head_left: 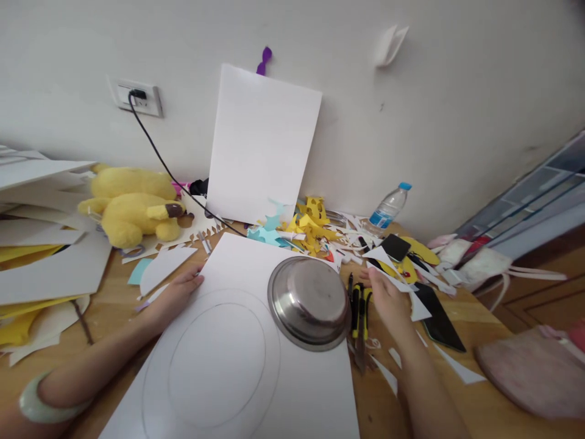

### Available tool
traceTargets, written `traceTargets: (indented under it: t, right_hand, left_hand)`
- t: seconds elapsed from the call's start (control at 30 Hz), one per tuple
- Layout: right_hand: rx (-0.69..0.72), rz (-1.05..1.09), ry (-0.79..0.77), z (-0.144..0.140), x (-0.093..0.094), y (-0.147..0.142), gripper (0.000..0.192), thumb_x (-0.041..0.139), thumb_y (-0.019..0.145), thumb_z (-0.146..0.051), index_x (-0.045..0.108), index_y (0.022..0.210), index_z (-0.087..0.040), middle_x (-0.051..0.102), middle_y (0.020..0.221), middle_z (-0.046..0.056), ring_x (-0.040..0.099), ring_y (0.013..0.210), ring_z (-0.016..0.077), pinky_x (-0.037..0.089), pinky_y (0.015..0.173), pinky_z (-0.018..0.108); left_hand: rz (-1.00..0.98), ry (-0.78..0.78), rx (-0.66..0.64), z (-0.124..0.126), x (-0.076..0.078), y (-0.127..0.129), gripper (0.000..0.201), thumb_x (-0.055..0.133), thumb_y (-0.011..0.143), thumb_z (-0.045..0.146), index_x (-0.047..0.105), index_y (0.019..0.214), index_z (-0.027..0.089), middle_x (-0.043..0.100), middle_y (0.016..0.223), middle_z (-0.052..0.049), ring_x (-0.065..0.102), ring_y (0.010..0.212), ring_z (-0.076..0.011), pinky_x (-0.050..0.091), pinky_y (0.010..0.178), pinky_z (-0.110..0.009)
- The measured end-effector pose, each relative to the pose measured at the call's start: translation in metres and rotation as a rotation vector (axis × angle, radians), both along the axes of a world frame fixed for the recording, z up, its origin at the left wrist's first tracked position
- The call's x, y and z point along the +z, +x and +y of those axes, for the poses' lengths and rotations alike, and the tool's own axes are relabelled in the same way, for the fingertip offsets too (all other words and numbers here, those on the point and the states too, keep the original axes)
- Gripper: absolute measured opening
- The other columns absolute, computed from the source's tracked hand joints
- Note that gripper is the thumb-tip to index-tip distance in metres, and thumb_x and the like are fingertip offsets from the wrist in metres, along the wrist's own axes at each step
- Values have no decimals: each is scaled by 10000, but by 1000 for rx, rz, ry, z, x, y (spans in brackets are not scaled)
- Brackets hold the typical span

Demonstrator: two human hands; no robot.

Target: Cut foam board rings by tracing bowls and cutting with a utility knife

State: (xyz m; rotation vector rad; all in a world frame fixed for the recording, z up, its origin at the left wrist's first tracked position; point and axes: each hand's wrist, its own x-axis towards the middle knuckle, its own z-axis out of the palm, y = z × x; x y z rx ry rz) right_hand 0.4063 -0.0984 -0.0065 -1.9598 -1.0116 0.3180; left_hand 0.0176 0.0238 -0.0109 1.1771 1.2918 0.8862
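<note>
While the wooden surface (pixel 114 305) carries the whole clutter, a large white board (pixel 315 390) lies across its near middle, marked with two pencil circles (pixel 219 366), one inside the other. Another white board (pixel 265 146) leans against the wall behind, and a yellow plush toy (pixel 137 210) sits to its left. Upside down on the lying board, by its right edge, rests a metal bowl (pixel 311 302), just beside the circles. The left hand (pixel 183 285) touches the board's left edge with bent fingers; I cannot tell whether it grips. The right hand (pixel 386 296), fingers loosely spread and holding nothing visible, is near white paper scraps. Between it and the bowl lie black-and-yellow scissors (pixel 364 311) and a dark pen (pixel 350 285).
</note>
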Motion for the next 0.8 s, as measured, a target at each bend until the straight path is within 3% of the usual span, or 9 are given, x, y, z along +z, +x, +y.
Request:
traceTargets:
  t: [0.2,0.4,0.63,0.8]
  right_hand:
    - [98,261,-143,4,-7,5,482,367,826,-544,604,1034,-179,649,1042,119,632,735,216,518,667,356]
    - [300,432,-225,-3,-3,2,512,602,736,-338,491,1205,-165,650,1064,118,630,921,206,512,693,285]
    - [224,114,-245,12,-24,1,348,560,711,-229,586,1049,-153,689,853,86,638,840,230,463,763,346]
    - [181,-68,-262,22,-28,-8,231,488,761,-265,615,934,-180,687,851,86,630,832,246,440,740,351]
  left_hand:
    - [-165,-160,-105,1,4,2,407,619,707,218,578,1110,186,685,981,-58,652,876,-245,530,697,-310]
    - [-174,-138,-80,3,1,0,409,644,686,206,606,1092,170,695,944,-64,655,851,-260,534,684,-327]
    - [-167,-107,-58,1,1,1,420,671,640,209,629,1057,169,701,915,-59,659,838,-266,537,688,-332]
    - [-90,-74,-40,0,3,0,408,658,655,232,633,1058,169,695,952,-61,646,881,-279,534,710,-345]
